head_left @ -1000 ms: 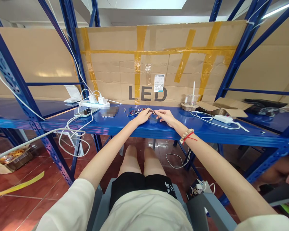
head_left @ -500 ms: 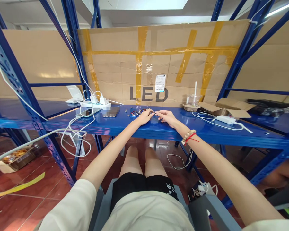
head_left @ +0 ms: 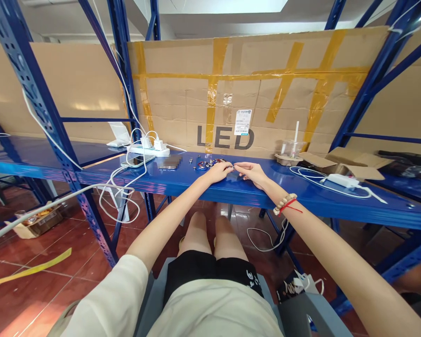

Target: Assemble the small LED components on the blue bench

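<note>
My left hand point(head_left: 220, 172) rests on the blue tabletop point(head_left: 182, 180), its fingers curled and their tips close to my other hand. Opposite it, my right hand point(head_left: 251, 172) has thumb and index finger pinched together, with a tiny piece between the tips that is too small to name. The fingertips of both hands nearly meet. Just behind and left of my left hand lies a small pile of shiny, colourful beads or trinkets point(head_left: 205, 164). What my left fingers hold, if anything, is hidden.
A power strip point(head_left: 149, 150) with white plugs and cables stands at the left. To the right are a clear plastic cup point(head_left: 291, 148) with a straw, an open cardboard box point(head_left: 351, 164) and a white adapter point(head_left: 343, 180). A large cardboard sheet point(head_left: 182, 103) closes off the back.
The whole view has shifted, so the scene sits further right. Both hands stay together at the same spot on the table, with the fingers slightly moved.
</note>
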{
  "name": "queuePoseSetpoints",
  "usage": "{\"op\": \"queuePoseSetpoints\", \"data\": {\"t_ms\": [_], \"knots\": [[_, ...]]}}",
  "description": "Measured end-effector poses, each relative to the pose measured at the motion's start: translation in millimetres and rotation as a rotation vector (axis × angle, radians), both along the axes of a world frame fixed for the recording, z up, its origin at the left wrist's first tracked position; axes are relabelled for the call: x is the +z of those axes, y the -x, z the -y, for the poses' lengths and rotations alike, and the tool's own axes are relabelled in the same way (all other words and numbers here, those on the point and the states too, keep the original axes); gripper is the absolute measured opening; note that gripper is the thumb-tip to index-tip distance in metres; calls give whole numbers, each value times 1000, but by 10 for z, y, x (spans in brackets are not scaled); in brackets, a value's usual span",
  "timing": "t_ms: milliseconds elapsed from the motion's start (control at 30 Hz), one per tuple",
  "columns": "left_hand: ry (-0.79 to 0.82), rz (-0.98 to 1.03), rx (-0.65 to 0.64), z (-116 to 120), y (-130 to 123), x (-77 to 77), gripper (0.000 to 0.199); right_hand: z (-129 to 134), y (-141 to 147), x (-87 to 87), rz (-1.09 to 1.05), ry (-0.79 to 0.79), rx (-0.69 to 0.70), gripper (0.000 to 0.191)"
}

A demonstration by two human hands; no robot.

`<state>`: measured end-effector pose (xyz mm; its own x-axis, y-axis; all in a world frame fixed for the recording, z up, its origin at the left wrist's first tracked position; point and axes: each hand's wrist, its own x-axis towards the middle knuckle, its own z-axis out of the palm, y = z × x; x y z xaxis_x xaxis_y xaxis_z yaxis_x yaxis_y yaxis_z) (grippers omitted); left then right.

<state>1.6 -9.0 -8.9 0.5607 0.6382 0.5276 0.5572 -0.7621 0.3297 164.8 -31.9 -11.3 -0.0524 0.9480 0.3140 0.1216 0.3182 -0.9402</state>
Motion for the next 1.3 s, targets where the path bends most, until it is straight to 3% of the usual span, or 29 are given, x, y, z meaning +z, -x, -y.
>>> {"op": "queuePoseSetpoints", "data": {"t_ms": [167,667,1300], "knots": [[37,-5,83,37,-12,15,23,3,0,-7,31,-20,11,37],[-15,-52,-91,76,34,32,21,-13,-7,-29,67,-54,15,41],[-59,-25,-115,57,85,43,19,-31,-12,-47,263,-134,42,39]]}}
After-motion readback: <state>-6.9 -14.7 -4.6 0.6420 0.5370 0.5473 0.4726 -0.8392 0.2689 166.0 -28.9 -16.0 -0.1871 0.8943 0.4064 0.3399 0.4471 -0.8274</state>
